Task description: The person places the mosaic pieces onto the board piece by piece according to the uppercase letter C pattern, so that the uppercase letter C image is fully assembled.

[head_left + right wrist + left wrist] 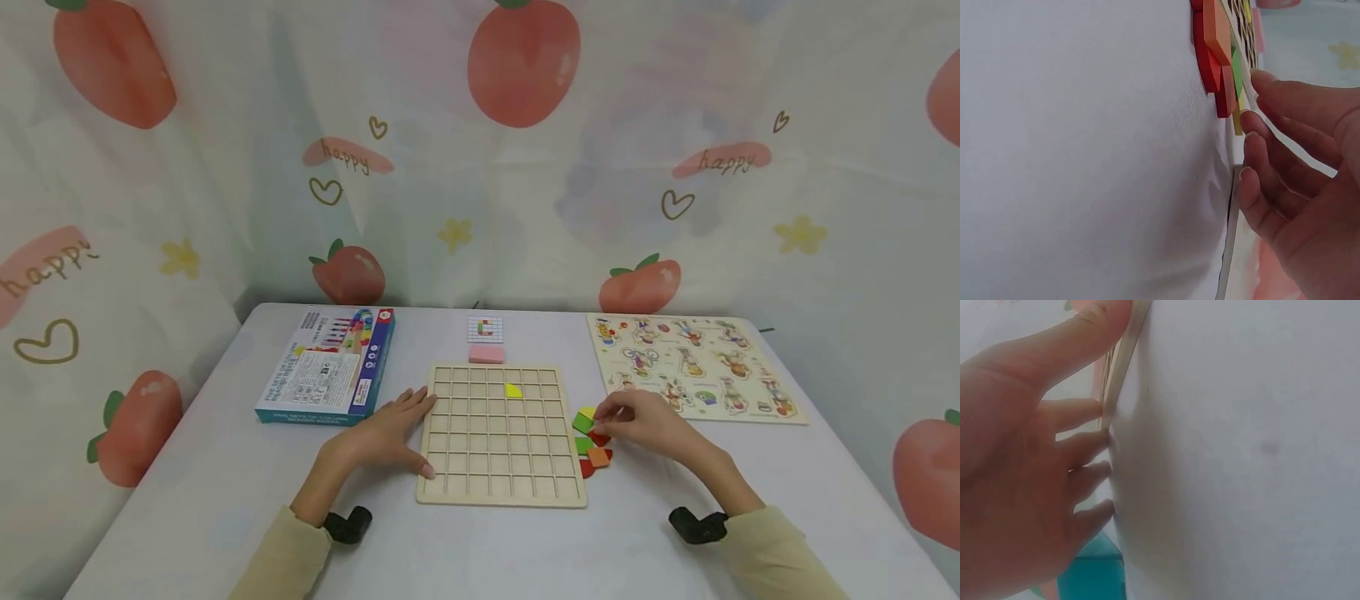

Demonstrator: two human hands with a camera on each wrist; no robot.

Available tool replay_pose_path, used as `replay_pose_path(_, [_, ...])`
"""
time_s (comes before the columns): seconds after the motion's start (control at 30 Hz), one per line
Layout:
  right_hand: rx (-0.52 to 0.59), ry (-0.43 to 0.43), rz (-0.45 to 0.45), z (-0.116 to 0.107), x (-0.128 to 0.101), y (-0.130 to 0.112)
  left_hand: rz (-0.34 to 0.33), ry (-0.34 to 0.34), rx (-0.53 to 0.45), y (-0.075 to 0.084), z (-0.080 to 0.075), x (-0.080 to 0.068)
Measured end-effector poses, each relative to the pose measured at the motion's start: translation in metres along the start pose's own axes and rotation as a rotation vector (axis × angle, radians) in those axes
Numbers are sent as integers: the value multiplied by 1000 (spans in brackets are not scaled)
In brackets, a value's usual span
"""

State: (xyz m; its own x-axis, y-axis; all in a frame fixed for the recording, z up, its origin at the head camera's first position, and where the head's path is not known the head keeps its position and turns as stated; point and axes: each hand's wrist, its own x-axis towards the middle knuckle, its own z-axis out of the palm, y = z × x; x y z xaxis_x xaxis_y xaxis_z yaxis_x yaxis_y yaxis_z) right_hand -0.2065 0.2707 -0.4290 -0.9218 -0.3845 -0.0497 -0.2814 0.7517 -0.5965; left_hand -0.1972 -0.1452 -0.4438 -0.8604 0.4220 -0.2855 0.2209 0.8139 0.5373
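Note:
A pale wooden grid board (491, 492) lies flat on the table, one yellow quarter-round piece (513, 391) in a cell of its upper part. My left hand (386, 433) rests at the board's left edge, thumb at the lower corner and fingertips higher up along the side. Right of the board is a small pile of coloured pieces, among them a green one (583, 423), an orange one (598, 457) and a red one (1225, 90). Over this pile is my right hand (641, 421), fingers loosely bent. In the right wrist view a gap shows between thumb and fingers, with no piece in it.
A boxed set (315, 367) lies at the back left. Behind the board are a small pattern card (485, 329) and a pink block (487, 355). To the back right lies a wooden picture board (705, 367). A printed curtain (525, 208) hangs behind the table.

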Motion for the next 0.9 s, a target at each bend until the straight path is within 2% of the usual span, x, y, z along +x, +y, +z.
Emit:
replay_pose_path(0.2, [9, -47, 50, 0, -4, 6, 3, 1, -3, -4, 0, -1])
replay_pose_path(0.53, [4, -24, 29, 6, -4, 6, 10, 5, -4, -5, 0, -2])
replay_pose_path(0.9, [72, -50, 28, 4, 2, 2, 7, 1, 7, -1, 0, 0])
